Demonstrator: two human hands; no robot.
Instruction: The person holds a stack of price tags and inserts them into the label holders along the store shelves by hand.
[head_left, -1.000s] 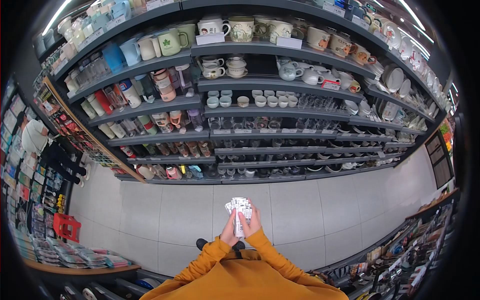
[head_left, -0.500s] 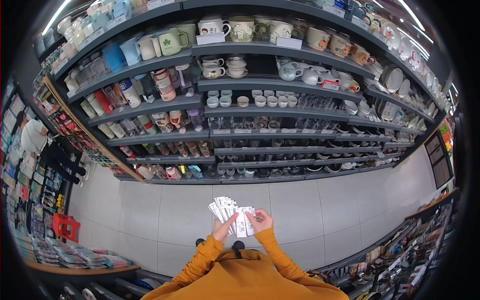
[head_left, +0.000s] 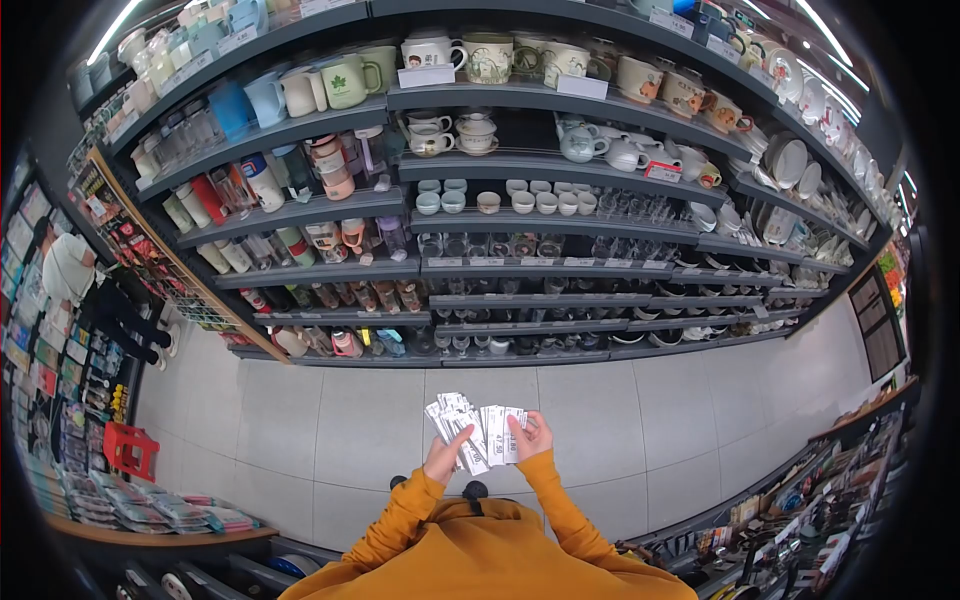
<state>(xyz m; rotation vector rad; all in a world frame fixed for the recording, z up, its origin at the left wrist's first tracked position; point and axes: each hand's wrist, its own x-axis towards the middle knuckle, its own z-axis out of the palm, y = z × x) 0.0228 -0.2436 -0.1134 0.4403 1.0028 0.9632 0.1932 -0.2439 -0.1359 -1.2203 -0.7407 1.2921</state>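
Shelves [head_left: 480,97]: We face tall rows of crockery and bottles, well apart from our hands.
Floor [head_left: 590,415]: Pale tiles lie beneath our hands; with no bench under the labels, anything that slips could fall here and scatter.
Other person [head_left: 68,272]: Someone stands by the racks at far left, well away from us.
Red stool [head_left: 130,450]: It stands on the floor at our left, out of our hands' way.
Green mug [head_left: 345,84]: It sits on an upper shelf, among other mugs.
Left hand [head_left: 441,460]: Our grip is closed on the thicker, uneven fan of labels, thumb on top; the fingers beneath are mostly hidden. Should that thumb ease off, the loose upper ones could slide out.
Right hand [head_left: 533,437]: Our grip is closed on a few labels at their outer side, thumb across the face. A light pinch could let one twist or drop.
Labels [head_left: 496,434]: The white printed strips are in both our hands, in front of our body above the floor. The two groups lie close together, edges overlapping or nearly so; we can't tell which. Those edges could snag, drag neighbours loose or muddle the order.
Print: We read "47.50" on one; much of the rest is covered by overlap, so we could easily misread or skip a strip.
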